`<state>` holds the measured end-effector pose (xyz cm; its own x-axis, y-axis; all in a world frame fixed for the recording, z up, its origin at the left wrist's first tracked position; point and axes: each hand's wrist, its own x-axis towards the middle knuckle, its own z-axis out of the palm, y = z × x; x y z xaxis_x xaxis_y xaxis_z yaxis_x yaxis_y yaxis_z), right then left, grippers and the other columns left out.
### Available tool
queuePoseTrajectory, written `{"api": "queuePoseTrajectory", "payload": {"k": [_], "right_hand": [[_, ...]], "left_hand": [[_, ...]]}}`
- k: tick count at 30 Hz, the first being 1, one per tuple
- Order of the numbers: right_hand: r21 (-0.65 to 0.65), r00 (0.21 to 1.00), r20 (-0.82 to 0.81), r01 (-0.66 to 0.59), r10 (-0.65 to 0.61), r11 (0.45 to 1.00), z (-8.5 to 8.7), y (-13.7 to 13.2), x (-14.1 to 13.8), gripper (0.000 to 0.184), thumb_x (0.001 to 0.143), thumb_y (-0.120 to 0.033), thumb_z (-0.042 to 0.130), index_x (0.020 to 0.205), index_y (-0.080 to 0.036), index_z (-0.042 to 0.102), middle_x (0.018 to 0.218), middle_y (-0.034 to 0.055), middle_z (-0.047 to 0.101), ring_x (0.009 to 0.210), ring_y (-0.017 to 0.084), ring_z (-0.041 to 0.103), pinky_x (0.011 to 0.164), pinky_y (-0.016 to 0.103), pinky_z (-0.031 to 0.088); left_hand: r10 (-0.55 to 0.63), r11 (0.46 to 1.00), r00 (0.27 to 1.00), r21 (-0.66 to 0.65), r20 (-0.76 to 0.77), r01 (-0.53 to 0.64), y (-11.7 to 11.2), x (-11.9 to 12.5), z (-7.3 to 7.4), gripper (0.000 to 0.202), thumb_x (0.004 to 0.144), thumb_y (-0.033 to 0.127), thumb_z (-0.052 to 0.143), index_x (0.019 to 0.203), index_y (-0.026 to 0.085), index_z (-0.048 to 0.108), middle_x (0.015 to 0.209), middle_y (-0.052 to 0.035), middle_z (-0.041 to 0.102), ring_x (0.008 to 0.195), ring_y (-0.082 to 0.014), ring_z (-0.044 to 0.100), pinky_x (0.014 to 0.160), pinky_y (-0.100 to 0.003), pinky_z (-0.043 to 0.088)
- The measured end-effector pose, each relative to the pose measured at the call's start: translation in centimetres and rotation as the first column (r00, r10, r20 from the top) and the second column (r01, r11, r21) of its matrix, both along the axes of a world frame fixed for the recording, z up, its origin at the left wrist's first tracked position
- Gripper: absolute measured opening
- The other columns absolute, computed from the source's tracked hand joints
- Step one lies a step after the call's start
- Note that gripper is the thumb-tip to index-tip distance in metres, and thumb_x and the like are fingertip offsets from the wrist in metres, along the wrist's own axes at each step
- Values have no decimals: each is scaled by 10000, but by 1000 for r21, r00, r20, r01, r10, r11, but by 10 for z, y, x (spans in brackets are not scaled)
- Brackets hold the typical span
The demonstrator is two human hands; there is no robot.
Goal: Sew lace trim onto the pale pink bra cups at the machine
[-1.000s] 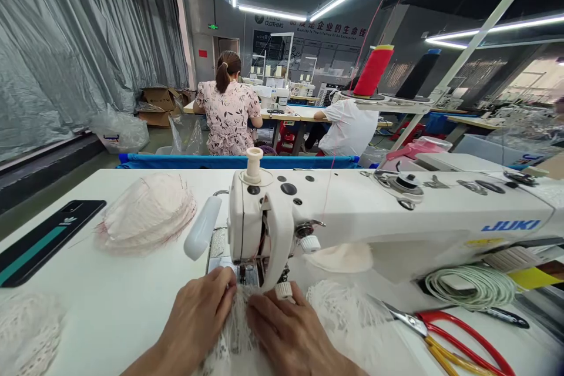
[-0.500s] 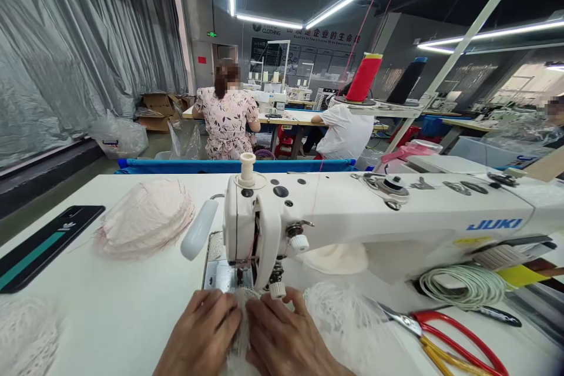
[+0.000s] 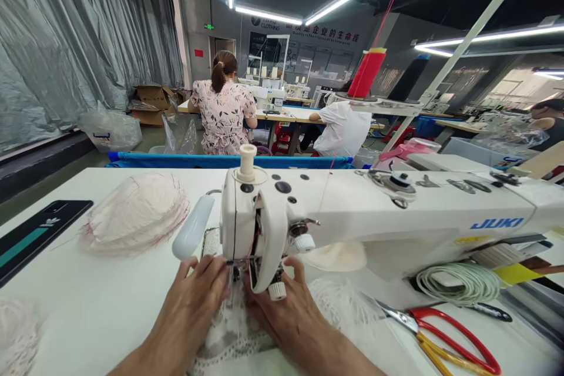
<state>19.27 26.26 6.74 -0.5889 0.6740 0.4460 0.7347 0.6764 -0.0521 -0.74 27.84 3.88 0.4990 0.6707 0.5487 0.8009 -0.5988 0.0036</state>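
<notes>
White lace fabric point(image 3: 235, 335) on the surface point(image 3: 106, 317), directly in front of the sewing machine point(image 3: 379, 200) (JUKI lettering on the arm), upper end running in under the needle area; scalloped, eyeleted edge toward the wearer.

Left hand point(image 3: 194, 299): fingers bent, tips at the lace's left side, close by the needle area. Right hand point(image 3: 293, 311): on the lace's right side, fingers partly hidden behind the machine's white guard point(image 3: 272, 241), thumb raised near the dial. Hands apart from each other, lace between them; whether either pinches the cloth or only presses it, cannot tell.

Right of the right hand: a heap of white fringed lace point(image 3: 348, 308), then scissors point(image 3: 409, 322) with one red and one yellow handle. Behind these, a coil of pale green cord point(image 3: 478, 285). Cream cloth point(image 3: 337, 257) under the machine arm.

Left side: stack of pale pieces point(image 3: 136, 211) with reddish thread ends; black phone-shaped object point(image 3: 44, 235) with a teal stripe; another lace bundle point(image 3: 17, 335) at the near corner, cut by the view's edge.

Above the machine: red thread cone point(image 3: 368, 73) on a stand, dark cone point(image 3: 409, 77) beside it.
</notes>
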Motion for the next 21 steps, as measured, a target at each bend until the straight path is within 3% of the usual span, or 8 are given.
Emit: {"api": "queuePoseTrajectory", "payload": {"k": [3,5,9,12,15,19,21], "right_hand": [[-16,1000,19,-19,19,1000,3,0,3,111,880,-301,588,898,-193,611,1028,72,652,1038,227,514,963,459,226],[-40,992,-4,-123,123,992,6,-2,6,227,889,-403,563,904,-180,599,998,74,665,977,217,539,973,467,217],[-62,937,-43,-348,346,936,11,-12,9,437,873,-580,478,872,-153,568,979,75,666,878,188,564,942,431,256],[-53,939,-23,-343,342,938,13,-19,7,218,958,-304,457,827,-155,547,899,39,661,874,149,567,901,363,296],[-63,948,-45,-318,316,946,14,-22,5,209,960,-129,406,795,-160,530,817,13,648,803,119,565,851,311,334],[-62,947,-108,-311,303,948,13,-22,4,291,962,-390,416,839,-148,521,800,42,628,747,148,554,766,308,372],[-46,945,-137,-305,296,951,12,-20,4,278,983,-341,376,856,-141,522,803,42,627,728,145,552,736,299,368]], "left_hand": [[1,999,1000,-37,6,-1,-7,-2,9,382,865,12,265,921,214,584,810,-26,609,824,-199,532,799,-378,315],[-50,996,999,-70,20,52,-19,-3,15,354,917,62,269,990,216,580,925,-40,634,899,-197,548,831,-381,303],[-193,977,975,-73,111,202,-46,-5,12,336,966,390,317,909,226,604,892,-23,663,867,-181,582,833,-365,309],[-198,979,974,80,112,190,-56,-2,5,431,901,549,364,934,207,625,875,-44,689,873,-213,599,817,-390,330],[-201,973,978,130,63,192,-57,3,9,308,926,371,391,986,175,621,905,-64,713,898,-217,613,836,-392,354],[-210,975,973,91,92,202,-53,6,20,334,865,10,309,994,130,593,850,-64,704,792,-169,626,806,-349,383],[-184,982,977,62,108,178,-50,7,23,342,852,-28,308,1002,112,581,765,-42,672,669,-146,597,767,-338,387]]}}
